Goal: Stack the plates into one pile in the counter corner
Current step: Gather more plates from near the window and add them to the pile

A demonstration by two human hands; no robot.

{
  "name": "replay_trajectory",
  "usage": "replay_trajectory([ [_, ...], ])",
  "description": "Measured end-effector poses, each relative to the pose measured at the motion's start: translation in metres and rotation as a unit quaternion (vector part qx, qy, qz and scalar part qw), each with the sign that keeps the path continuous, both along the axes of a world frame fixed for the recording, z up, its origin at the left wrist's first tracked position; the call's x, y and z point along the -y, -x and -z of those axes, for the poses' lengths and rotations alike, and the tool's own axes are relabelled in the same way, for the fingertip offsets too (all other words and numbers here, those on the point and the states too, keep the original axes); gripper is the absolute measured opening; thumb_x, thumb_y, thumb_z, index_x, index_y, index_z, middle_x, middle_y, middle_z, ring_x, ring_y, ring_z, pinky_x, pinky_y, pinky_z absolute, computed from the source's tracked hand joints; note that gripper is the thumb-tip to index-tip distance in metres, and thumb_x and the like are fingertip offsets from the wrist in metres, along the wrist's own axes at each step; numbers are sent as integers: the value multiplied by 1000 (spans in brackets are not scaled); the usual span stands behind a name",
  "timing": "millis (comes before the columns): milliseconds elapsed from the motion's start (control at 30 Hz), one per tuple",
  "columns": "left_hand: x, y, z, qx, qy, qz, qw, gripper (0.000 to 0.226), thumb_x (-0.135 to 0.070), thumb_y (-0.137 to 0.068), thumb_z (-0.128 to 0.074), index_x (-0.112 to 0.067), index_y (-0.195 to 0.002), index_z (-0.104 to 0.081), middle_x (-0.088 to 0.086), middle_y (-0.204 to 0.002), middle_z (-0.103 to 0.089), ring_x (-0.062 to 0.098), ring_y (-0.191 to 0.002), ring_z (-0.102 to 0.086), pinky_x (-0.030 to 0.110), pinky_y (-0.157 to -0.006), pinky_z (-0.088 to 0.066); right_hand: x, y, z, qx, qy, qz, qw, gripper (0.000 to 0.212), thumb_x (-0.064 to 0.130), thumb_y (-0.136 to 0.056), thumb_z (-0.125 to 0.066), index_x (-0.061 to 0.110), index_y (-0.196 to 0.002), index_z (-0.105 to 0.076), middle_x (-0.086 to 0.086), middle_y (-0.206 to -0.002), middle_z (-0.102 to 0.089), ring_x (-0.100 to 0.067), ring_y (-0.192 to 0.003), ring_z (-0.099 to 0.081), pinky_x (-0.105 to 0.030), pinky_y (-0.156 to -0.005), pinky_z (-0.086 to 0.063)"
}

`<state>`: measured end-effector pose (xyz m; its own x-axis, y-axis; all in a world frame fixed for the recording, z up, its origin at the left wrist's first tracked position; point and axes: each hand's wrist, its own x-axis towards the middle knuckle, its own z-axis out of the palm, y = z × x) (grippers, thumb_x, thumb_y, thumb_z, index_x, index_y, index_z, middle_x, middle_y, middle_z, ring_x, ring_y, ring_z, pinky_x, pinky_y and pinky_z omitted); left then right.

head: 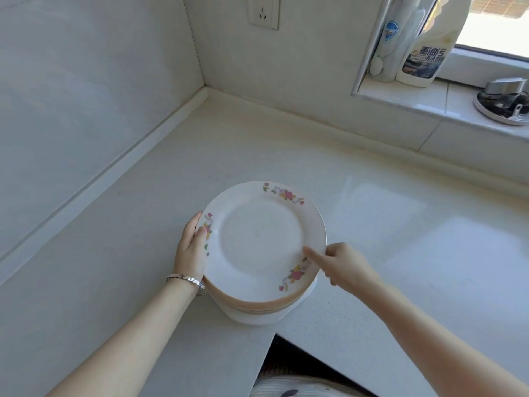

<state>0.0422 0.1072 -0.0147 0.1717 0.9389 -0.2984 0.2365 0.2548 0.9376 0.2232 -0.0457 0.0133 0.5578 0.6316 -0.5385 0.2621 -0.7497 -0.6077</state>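
- Pile of plates (262, 253) sits on the counter (400, 239) near its front inner edge, just behind the notch where the two counter runs meet; the lowest piece slightly overhangs toward that edge.
- Counter corner (206, 91) well apart from the pile, up and left; the white surface between them is bare.
- Left of the pile, open counter up to the raised wall strip (100, 179); right of it, a wide sunlit stretch.
- Top plate white, flower sprigs on the rim; tan-edged plates beneath, a thicker white piece at the bottom.
- Left hand (191, 250): palm against the pile's left side, thumb over the top rim, gripping the pile. Bracelet (187, 280) on the wrist.
- Right hand (342, 265): thumb pressed on the top plate's right rim, fingers curled under the edge, gripping the pile.
- Window sill (415, 96) at upper right carries a cleaner bottle (423, 58).
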Motion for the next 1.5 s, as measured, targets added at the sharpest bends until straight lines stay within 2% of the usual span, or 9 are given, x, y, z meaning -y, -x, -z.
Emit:
replay_trajectory([
  [133, 2, 0, -1, 4, 9, -4, 1000, 41, -10, -98, -36, -17, -138, -44, -8, -105, -55, 13, -102, -51, 10, -68, -41, -22, 0, 2, -84, -152, 137, 975, 56, 41, -90, -50, 12, -137, -36, -6, -124, -56, -15, -92, -61, -25, -71, -49],
  [233, 2, 0, 0, 5, 9, -9, 1000, 41, -10, -98, -35, -17, -138, -44, -8, -104, -55, 7, -94, -54, 8, -66, -41, -39, 9, 14, -78, -194, 149, 966, 55, 34, -94, -45, 19, -144, -28, -2, -144, -44, -20, -128, -46, -39, -108, -37],
  [333, 4, -1, 0, -4, 1, -11, 1000, 40, -10, -99, -35, -17, -137, -44, -1, -114, -54, 0, -87, -53, 0, -58, -42, -40, 13, 19, -62, -216, 172, 959, 46, 23, -97, -40, 17, -142, -34, -2, -140, -47, -19, -126, -46, -29, -104, -36],
  [467, 6, 0, -1, -23, -19, -8, 1000, 42, -10, -97, -36, -18, -138, -43, 3, -132, -53, 16, -114, -53, 23, -90, -41, -36, 11, 18, -105, -229, 171, 953, 42, 19, -96, -42, 19, -138, -38, -1, -125, -55, -16, -103, -54, -27, -84, -47],
  [667, 4, -12, -24, -355, -210, 133, 901, 51, -6, -90, -33, -6, -141, -36, 16, -150, -34, 32, -139, -33, 45, -111, -25, -21, -7, 10, -188, -203, 135, 952, 40, 19, -95, -42, 23, -135, -43, 5, -122, -56, -14, -108, -54, -28, -93, -44],
  [800, 34, -66, -44, -261, -343, 229, 873, 45, -9, -77, -38, 3, -115, -61, 21, -130, -54, 36, -126, -47, 26, -106, -27, 18, -31, 0, -200, -159, 146, 956, 31, 19, -94, -46, 12, -124, -51, -2, -102, -62, -18, -96, -60, -34, -96, -44],
  [933, 96, -137, -56, -196, -244, 419, 852, 29, -15, -90, -40, -13, -105, -65, 6, -101, -71, 24, -99, -64, 26, -90, -47, 88, -66, -4, -162, -115, 154, 968, 15, 12, -93, -47, 12, -103, -58, -4, -88, -65, -15, -80, -62, -27, -83, -48],
  [1200, 281, -271, -8, -308, -181, 665, 656, 31, -22, -93, -35, -20, -114, -57, 0, -106, -67, 21, -90, -60, 27, -80, -46, 305, -165, 12, -106, -75, 325, 937, 16, 5, -93, -45, 7, -103, -58, -13, -91, -62, -21, -80, -58, -19, -64, -41],
  [1500, 476, -386, 72, -304, 96, 602, 732, 9, -17, -80, -51, -22, -80, -44, 9, -92, -59, 27, -91, -64, 34, -85, -50, 524, -232, 28, -79, -38, 440, 894, 21, 9, -91, -46, 10, -107, -60, -8, -92, -67, -15, -82, -62, -18, -72, -46],
])
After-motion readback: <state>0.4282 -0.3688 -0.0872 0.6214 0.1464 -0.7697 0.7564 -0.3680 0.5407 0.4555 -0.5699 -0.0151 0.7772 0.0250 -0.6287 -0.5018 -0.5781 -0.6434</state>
